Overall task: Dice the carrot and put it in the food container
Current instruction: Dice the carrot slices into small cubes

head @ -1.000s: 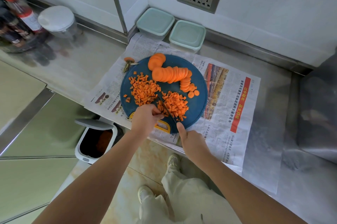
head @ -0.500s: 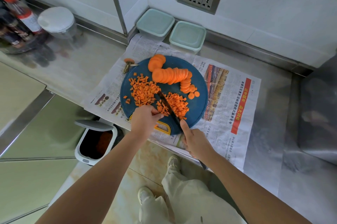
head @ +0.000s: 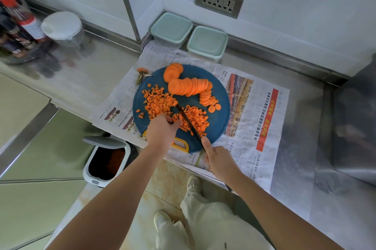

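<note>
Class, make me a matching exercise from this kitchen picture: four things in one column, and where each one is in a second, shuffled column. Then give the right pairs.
Things
1. carrot slices
2. knife
3. containers
4. bin

Places
A. on the floor, under the counter edge
B. against the wall, lids on
C. far side of the board
D. in the right hand

Pairs: 1-C, 2-D, 3-B, 4-A
</note>
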A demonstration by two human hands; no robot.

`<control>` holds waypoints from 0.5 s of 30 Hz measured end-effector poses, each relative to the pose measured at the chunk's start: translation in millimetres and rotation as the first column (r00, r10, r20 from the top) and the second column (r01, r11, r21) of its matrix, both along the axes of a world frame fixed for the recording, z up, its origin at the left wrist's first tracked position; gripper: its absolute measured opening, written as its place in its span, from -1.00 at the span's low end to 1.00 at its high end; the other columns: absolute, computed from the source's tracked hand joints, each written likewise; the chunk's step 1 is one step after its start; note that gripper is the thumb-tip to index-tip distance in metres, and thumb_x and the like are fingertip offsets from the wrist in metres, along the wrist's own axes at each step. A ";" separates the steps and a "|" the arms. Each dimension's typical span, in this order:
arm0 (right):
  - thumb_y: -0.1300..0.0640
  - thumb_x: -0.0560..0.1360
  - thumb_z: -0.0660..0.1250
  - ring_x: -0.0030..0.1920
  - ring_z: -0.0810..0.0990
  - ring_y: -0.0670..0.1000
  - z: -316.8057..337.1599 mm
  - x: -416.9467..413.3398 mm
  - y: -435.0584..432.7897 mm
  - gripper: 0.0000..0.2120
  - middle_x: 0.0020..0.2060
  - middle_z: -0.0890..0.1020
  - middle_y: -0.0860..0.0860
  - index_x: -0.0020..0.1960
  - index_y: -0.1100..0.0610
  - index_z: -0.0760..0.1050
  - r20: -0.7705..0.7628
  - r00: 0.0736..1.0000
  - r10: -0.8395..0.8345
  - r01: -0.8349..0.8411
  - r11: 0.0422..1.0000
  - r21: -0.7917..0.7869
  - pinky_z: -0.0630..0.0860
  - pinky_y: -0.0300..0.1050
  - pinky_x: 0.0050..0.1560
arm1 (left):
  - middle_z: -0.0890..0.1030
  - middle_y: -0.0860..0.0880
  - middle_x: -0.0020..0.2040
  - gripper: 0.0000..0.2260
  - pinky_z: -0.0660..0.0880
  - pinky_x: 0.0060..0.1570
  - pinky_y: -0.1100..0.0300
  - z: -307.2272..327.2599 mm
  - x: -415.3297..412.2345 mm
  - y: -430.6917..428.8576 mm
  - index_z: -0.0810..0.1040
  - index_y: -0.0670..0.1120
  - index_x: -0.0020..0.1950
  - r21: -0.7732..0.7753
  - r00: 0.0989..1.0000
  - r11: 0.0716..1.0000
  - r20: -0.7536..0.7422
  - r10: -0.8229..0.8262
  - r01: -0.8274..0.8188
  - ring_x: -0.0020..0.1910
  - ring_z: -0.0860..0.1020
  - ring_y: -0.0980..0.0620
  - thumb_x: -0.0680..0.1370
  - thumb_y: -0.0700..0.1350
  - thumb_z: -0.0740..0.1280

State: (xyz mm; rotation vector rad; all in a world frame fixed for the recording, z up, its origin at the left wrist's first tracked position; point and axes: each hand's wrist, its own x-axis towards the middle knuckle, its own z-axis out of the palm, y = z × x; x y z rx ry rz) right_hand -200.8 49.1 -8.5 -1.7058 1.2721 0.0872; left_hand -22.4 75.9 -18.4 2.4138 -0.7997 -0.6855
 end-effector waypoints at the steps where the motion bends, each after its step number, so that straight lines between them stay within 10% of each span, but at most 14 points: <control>1: -0.27 0.58 -0.08 -0.47 0.37 -0.04 -0.4 -0.4 -0.3 -0.39 -0.53 0.33 0.02 -0.45 0.14 0.24 -0.003 1.000 0.007 -0.007 1.000 -0.012 0.37 -0.23 -0.29 | 0.56 0.01 -0.25 -0.71 0.39 -0.30 0.17 -0.3 0.3 -2.0 0.55 -0.12 0.03 0.017 1.000 1.000 0.024 -0.011 0.010 -0.24 0.54 0.00 0.51 0.09 0.39; 15: -0.35 0.49 -0.13 -0.47 0.39 -0.02 2.6 -3.0 1.3 -0.36 -0.52 0.36 0.05 -0.44 0.15 0.26 0.025 0.999 0.024 -0.023 0.999 -0.024 0.41 -0.19 -0.26 | 0.60 0.08 -0.16 -0.75 0.42 -0.24 0.28 17.4 33.5 32.4 0.58 -0.02 -0.04 0.093 0.881 0.877 -0.088 -0.465 0.472 -0.17 0.55 0.12 0.40 0.06 0.49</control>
